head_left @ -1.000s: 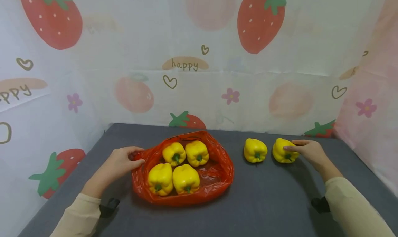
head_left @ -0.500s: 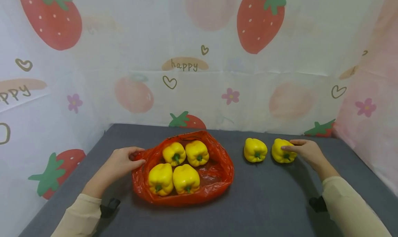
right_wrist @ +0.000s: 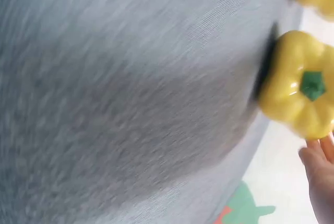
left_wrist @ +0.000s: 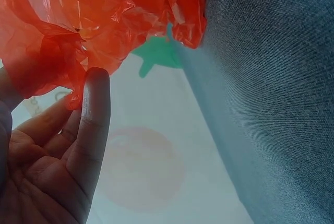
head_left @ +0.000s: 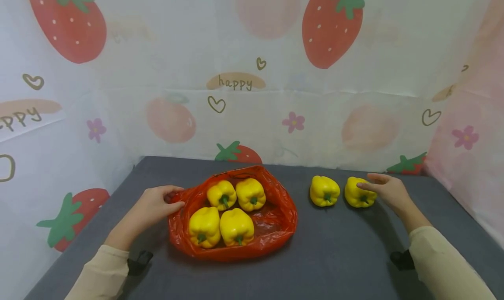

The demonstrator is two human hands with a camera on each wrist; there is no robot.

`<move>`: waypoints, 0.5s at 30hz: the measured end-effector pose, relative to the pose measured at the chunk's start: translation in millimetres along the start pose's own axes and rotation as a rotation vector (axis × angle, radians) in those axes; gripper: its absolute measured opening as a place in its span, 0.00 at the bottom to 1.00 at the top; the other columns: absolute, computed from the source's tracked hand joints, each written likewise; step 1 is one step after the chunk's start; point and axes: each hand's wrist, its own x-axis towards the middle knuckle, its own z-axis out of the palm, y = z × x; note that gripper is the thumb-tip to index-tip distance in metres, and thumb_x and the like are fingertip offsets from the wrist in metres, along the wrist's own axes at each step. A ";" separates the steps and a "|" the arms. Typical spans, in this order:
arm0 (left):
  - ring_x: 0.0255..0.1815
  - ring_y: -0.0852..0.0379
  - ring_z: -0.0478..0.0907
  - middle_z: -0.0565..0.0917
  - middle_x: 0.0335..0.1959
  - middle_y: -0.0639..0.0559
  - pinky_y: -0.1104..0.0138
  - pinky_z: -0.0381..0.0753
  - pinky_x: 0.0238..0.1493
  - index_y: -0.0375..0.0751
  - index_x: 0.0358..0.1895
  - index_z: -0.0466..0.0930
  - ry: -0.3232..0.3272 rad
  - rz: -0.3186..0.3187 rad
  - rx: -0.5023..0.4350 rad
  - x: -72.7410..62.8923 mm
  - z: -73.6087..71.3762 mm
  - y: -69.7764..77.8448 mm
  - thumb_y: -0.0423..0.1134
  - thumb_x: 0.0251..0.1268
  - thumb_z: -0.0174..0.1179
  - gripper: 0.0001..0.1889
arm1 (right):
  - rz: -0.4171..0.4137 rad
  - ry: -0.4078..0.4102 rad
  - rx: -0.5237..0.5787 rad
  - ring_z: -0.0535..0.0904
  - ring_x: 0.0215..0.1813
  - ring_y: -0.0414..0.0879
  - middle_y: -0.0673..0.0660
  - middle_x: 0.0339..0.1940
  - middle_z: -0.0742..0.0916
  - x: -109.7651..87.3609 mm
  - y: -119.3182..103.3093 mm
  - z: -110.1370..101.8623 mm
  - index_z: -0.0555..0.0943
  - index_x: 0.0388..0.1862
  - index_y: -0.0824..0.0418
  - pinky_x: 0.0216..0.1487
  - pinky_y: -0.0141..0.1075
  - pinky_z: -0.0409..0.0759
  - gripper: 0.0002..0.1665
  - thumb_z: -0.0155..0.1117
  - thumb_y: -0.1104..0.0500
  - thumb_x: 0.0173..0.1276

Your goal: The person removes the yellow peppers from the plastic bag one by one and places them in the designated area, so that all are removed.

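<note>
A red plastic bag [head_left: 271, 245] lies with its mouth spread, several yellow bell peppers [head_left: 236, 226] inside it. My left hand [head_left: 155, 206] holds the bag's left edge between thumb and fingers. In the left wrist view, thin red film [left_wrist: 57, 62] runs between the thumb and the fingers of the left hand [left_wrist: 57, 166]. At the right, my right hand [head_left: 390, 193] is at the right side of a yellow bell pepper [head_left: 356, 195], thumb and fingers spread. The right wrist view has the fingers [right_wrist: 317, 164] close against that pepper [right_wrist: 295, 98].
Another yellow bell pepper [head_left: 324, 191] sits between the bag and the right-hand pepper. The dark grey tabletop [head_left: 323, 256] ends at a white cloth backdrop [head_left: 267, 129] printed with strawberries. A black object [head_left: 401, 260] shows at the right wrist, another [head_left: 139, 260] at the left.
The right-hand pepper shifted slightly left with my right hand, then stayed put. My right fingers have since lifted and spread a little at its edge. The left hand and bag keep their places.
</note>
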 end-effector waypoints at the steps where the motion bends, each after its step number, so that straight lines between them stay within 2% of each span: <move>1: 0.41 0.52 0.80 0.86 0.44 0.43 0.60 0.86 0.42 0.33 0.60 0.79 0.001 0.000 0.001 -0.1 0.0 0.0 0.43 0.65 0.65 0.24 | -0.014 0.015 0.010 0.48 0.79 0.72 0.69 0.80 0.56 -1.5 -1.6 0.1 0.53 0.80 0.64 0.72 0.68 0.55 0.56 0.60 0.33 0.68; 7: 0.41 0.52 0.80 0.86 0.45 0.43 0.59 0.86 0.43 0.33 0.60 0.79 -0.005 -0.011 -0.001 0.0 -0.4 0.4 0.43 0.65 0.65 0.24 | -0.063 0.118 0.106 0.52 0.79 0.69 0.65 0.80 0.60 -13.3 -17.0 4.5 0.57 0.79 0.61 0.72 0.68 0.57 0.57 0.62 0.30 0.63; 15: 0.42 0.52 0.80 0.86 0.45 0.43 0.59 0.86 0.44 0.34 0.60 0.78 -0.013 -0.018 -0.004 0.2 -0.2 1.0 0.43 0.65 0.65 0.24 | -0.022 0.183 0.166 0.56 0.79 0.66 0.64 0.79 0.65 -29.8 -33.7 14.1 0.61 0.78 0.60 0.72 0.65 0.59 0.57 0.64 0.29 0.61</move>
